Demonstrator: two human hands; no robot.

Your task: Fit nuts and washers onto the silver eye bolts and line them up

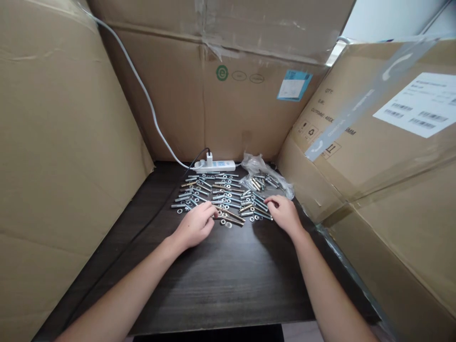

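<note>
Dark wood of the table [221, 280] runs under both my forearms, which reach away from me with palms down. My left hand [195, 227] has its fingers curled, the tips pinching at a long bolt [231, 216] lying at the near edge of the spread. My right hand [285, 213] rests flat, fingertips touching the near right bolts; I cannot tell whether it grips anything. Cardboard boxes [388, 156] wall me in on the left, far side and right. A white power strip [215, 166] lies at the far edge, with a clear plastic bag [265, 178] of more bolts to its right. The rows of bolts and washers [221, 192] lie just beyond both hands
</note>
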